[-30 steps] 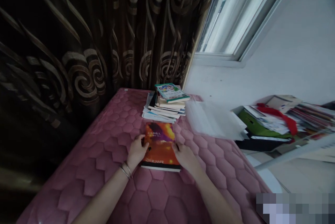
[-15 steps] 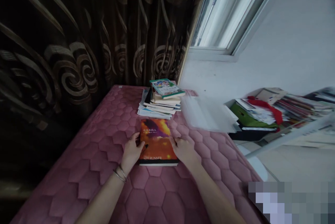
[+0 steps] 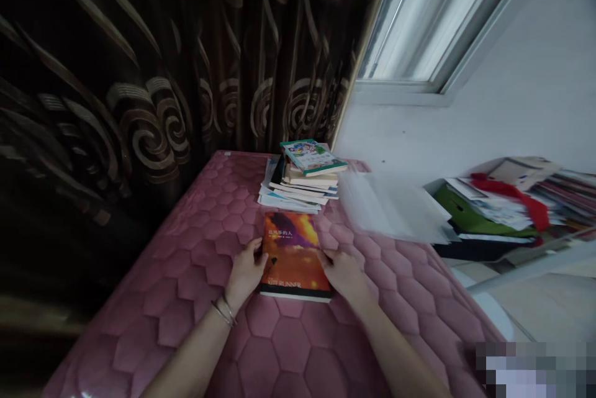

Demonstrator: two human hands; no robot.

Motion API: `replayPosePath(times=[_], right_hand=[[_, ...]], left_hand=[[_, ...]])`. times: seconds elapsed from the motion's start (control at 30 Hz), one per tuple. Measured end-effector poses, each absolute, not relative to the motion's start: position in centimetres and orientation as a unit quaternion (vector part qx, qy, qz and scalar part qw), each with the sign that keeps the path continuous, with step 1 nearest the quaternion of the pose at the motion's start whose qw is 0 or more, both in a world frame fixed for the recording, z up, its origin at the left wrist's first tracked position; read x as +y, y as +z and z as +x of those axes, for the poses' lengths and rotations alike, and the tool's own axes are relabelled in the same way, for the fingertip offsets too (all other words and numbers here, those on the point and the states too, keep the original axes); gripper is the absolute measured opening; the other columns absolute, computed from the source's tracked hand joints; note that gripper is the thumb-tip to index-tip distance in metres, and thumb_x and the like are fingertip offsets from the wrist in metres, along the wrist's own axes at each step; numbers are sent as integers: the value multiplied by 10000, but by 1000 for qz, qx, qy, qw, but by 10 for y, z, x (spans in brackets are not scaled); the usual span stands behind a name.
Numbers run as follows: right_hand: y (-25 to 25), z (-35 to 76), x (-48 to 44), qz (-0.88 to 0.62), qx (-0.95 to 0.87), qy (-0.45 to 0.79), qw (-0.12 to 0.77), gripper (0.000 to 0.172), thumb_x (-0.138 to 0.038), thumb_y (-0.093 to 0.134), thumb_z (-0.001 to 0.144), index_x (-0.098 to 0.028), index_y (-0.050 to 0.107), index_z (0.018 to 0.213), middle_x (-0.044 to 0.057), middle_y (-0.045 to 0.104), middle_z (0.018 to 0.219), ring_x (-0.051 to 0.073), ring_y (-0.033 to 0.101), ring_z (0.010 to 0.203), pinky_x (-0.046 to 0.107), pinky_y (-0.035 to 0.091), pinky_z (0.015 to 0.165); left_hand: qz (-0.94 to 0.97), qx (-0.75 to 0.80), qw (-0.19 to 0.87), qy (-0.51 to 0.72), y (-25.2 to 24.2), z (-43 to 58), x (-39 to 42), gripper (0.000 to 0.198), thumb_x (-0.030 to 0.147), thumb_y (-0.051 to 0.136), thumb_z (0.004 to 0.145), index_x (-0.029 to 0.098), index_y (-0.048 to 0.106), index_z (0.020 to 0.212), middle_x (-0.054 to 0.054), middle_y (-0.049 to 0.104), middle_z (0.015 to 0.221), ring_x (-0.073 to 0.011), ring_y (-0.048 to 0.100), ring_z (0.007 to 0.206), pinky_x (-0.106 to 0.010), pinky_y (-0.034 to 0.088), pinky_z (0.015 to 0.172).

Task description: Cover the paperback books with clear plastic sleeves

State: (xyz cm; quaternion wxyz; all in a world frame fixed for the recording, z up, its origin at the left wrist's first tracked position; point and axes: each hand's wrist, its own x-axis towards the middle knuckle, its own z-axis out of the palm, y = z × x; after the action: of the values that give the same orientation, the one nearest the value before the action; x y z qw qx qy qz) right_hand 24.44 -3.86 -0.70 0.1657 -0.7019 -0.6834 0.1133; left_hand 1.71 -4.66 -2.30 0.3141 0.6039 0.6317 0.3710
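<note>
A paperback book [image 3: 296,255] with an orange and purple cover, printed "Kite Runner", lies face up on the pink quilted surface [image 3: 186,274]. My left hand [image 3: 246,269] grips its left edge, thumb on the cover and fingers curled at the side. On the opposite edge, my right hand [image 3: 343,271] holds the book with its thumb over the cover; its other fingers are partly hidden. Just beyond the book stands an uneven stack of books and papers [image 3: 305,184], topped by a tilted green-edged book [image 3: 313,157] with a cartoon cover.
Translucent white sheets [image 3: 391,205] lie right of the stack. Further right, a box [image 3: 484,248] holds a green item, papers and a red strip [image 3: 512,193]. A dark patterned curtain [image 3: 162,118] hangs at the left and back, beside a window [image 3: 419,25].
The whole view has shifted, so everything appears a little further right. Both hands keep their hold on the book, which stays in the same place before the stack.
</note>
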Motion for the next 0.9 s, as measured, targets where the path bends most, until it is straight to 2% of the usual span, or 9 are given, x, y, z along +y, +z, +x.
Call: replayPosePath(times=[0.17, 0.3, 0.4, 0.5, 0.67, 0.9], right_hand=[[-13, 245, -37, -686, -696, 127, 171, 320, -252, 450, 937, -192, 729, 792, 80, 739, 808, 188, 682, 754, 240, 417, 637], [-15, 247, -36, -678, -693, 137, 205, 306, -248, 453, 930, -194, 728, 809, 77, 741, 824, 186, 683, 776, 235, 414, 643], [-15, 248, -35, -672, -690, 155, 217, 312, -246, 448, 927, -192, 726, 795, 70, 740, 811, 182, 682, 760, 233, 415, 637], [-15, 248, -35, -674, -692, 157, 206, 328, -257, 442, 932, -194, 721, 772, 66, 738, 800, 181, 681, 758, 233, 417, 634], [-22, 247, -34, -684, -686, 141, 205, 303, -253, 457, 925, -193, 718, 782, 80, 736, 807, 190, 680, 757, 241, 417, 631], [-14, 248, -35, -679, -681, 181, 207, 283, -244, 455, 916, -191, 712, 809, 70, 738, 822, 185, 673, 764, 242, 423, 644]], left_hand=[[634, 626, 291, 348, -27, 20, -51, 447, 129, 491, 858, 110, 479, 1304, -151, 633, 1255, -220, 612, 1148, -379, 463, 1009], [619, 617, 317, 369, -28, 17, -48, 450, 87, 474, 837, 118, 488, 1286, -134, 632, 1261, -190, 603, 1161, -335, 458, 1013], [620, 630, 309, 352, -28, 17, -47, 431, 96, 464, 841, 119, 499, 1270, -136, 659, 1210, -197, 621, 1129, -345, 470, 995], [644, 648, 249, 323, -33, 21, -48, 414, 152, 459, 863, 134, 502, 1274, -140, 685, 1145, -225, 651, 1068, -378, 500, 944], [701, 621, 112, 333, -49, 27, -48, 409, 198, 455, 863, 106, 529, 1255, -177, 567, 1323, -244, 529, 1243, -402, 432, 1045], [742, 622, 50, 245, -46, 29, -52, 454, 243, 375, 917, 75, 479, 1326, -191, 442, 1442, -256, 408, 1343, -429, 366, 1092]])
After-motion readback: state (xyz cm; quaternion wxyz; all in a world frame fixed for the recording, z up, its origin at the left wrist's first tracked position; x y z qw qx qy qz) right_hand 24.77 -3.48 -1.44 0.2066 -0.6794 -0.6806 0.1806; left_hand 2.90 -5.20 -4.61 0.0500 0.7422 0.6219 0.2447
